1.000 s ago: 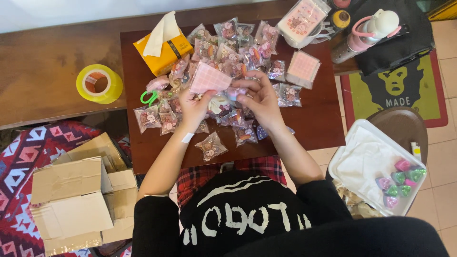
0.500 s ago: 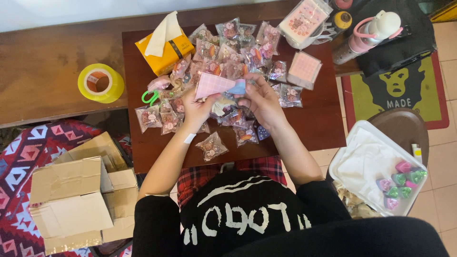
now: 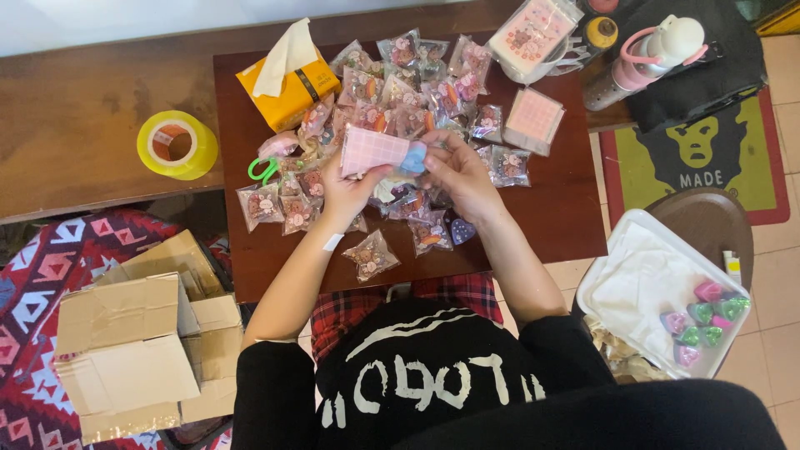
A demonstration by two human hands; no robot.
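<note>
Both hands are raised over the desk. The left hand has a closed grip on a pink bag. The right hand pinches a blue piece at its end.

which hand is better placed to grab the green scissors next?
Likely left. The left hand sits nearer the green scissors, though it grips the pink pouch; the right hand is farther away.
</note>
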